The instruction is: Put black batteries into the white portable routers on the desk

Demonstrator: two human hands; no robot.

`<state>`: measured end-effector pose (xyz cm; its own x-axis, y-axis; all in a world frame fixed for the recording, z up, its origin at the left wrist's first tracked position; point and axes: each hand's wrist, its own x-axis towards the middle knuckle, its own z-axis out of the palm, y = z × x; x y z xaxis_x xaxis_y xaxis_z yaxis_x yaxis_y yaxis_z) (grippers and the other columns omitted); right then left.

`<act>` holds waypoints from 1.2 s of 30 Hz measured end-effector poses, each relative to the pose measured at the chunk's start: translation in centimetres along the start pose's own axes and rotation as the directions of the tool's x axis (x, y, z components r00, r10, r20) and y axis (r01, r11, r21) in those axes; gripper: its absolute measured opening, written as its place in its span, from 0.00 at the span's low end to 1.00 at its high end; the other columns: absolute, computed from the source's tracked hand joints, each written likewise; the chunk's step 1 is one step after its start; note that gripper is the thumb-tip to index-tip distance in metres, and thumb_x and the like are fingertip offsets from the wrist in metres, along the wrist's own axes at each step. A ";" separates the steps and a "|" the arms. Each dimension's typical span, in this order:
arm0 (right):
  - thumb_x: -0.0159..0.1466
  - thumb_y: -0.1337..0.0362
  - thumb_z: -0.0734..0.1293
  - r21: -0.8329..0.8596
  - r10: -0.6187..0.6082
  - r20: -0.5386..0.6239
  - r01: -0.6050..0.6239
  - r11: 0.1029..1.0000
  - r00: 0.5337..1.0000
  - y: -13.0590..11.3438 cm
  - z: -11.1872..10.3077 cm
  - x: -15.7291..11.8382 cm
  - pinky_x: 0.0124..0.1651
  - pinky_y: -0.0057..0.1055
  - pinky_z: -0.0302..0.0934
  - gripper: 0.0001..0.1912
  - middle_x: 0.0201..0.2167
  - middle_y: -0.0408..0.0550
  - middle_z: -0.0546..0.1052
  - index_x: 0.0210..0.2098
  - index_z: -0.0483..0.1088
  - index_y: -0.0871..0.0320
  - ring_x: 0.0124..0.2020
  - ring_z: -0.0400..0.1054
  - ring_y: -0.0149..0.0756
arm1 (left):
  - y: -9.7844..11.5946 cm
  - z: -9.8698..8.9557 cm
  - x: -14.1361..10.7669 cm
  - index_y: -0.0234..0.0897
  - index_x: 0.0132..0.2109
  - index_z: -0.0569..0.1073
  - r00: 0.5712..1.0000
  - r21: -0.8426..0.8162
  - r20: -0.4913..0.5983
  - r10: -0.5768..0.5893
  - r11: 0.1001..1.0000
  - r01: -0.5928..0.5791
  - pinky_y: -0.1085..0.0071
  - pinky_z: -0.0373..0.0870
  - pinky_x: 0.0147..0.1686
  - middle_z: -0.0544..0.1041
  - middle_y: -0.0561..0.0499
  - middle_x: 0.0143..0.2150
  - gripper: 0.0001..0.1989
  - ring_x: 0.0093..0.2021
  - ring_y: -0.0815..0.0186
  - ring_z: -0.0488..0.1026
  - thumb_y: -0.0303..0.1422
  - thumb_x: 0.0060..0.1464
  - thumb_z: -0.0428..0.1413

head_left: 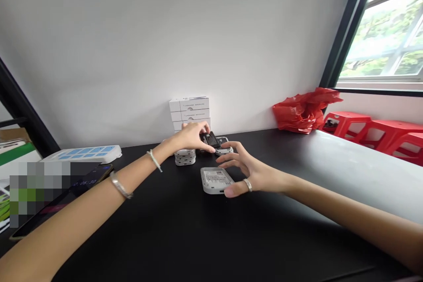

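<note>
My left hand [194,135] is closed on a black battery [210,140] with small pale print, held between thumb and fingers above the table. Just below and nearer lies a white device casing [216,180], its recessed, labelled inside facing up. At the casing's right side is my right hand [243,169], fingers curved and apart, the thumb by its near corner; whether it touches is unclear. Behind, another white device [224,151] has a black battery on or in it. A short stack of white devices [185,158] stands under my left wrist, partly hidden.
White boxes [190,110] are stacked against the wall. A red plastic bag [300,112] lies at the back right of the black table [198,238]. On the left are a phone [72,194] and a white-and-blue power strip [87,153]. Red stools [373,130] stand beyond the right side.
</note>
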<state>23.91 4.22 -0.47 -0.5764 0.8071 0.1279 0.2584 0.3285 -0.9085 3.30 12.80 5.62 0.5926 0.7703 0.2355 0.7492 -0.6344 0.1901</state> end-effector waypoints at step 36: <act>0.35 0.56 0.77 -0.508 -0.167 0.092 0.190 0.840 0.982 -2.1 1.7 -0.4 0.53 0.44 0.55 0.49 0.50 0.51 0.62 0.49 0.48 0.52 0.52 0.59 0.51 | 4.7 1.7 -14.8 0.50 0.64 0.55 0.986 -0.162 0.106 -0.129 0.976 0.145 0.54 0.59 0.59 0.62 0.49 0.63 0.30 0.64 0.54 0.56 0.48 0.57 0.50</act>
<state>22.26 2.39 0.76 -0.6802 0.6924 0.2407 0.5010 0.6788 -0.5368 -1.46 -1.48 1.37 0.5186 0.8483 0.1067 0.7694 -0.5175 0.3744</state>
